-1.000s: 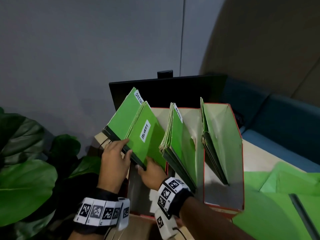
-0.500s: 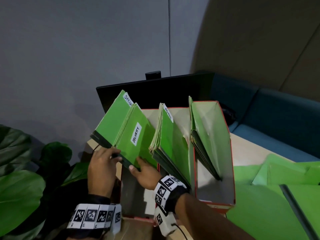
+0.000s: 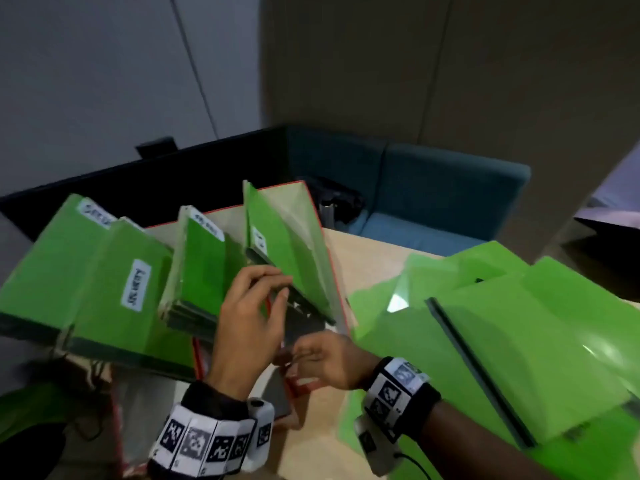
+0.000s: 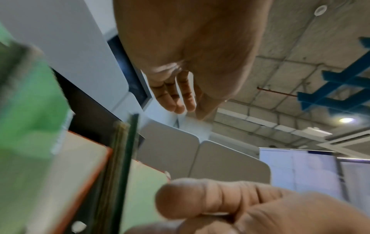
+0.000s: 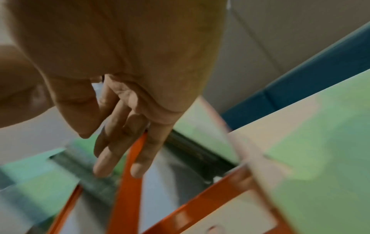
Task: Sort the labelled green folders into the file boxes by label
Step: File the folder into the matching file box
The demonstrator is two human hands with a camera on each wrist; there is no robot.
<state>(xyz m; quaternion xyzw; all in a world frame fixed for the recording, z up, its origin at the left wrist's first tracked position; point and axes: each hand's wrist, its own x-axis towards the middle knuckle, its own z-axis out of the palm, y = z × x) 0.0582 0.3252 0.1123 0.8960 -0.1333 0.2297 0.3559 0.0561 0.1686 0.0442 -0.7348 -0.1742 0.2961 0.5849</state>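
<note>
The left hand (image 3: 247, 320) hovers with loose, slack fingers over the file boxes (image 3: 325, 247), its grip holding nothing. The right hand (image 3: 325, 362), just at its four o'clock, has an empty, relaxed grip too. Labelled folders (image 3: 114, 289) stand in the boxes; more green folders (image 3: 519, 341) lie spread on the tabletop (image 3: 367, 251) at three o'clock.

A: How many file boxes (image 3: 313, 216)?

B: Three red-edged ones in a row from nine o'clock toward twelve; each holds a bunch of green folders (image 3: 204, 268), too tightly packed to count.

A: Labels?

B: Four white labels (image 3: 136, 284) show; the writing is blurred.

A: Loose folders?

B: A pile (image 3: 519, 327) at three o'clock; at least three overlap.

A: Hands?

B: Two; left hand (image 3: 247, 327), right hand (image 3: 329, 360); one marker wristband (image 3: 207, 445) on each.
</note>
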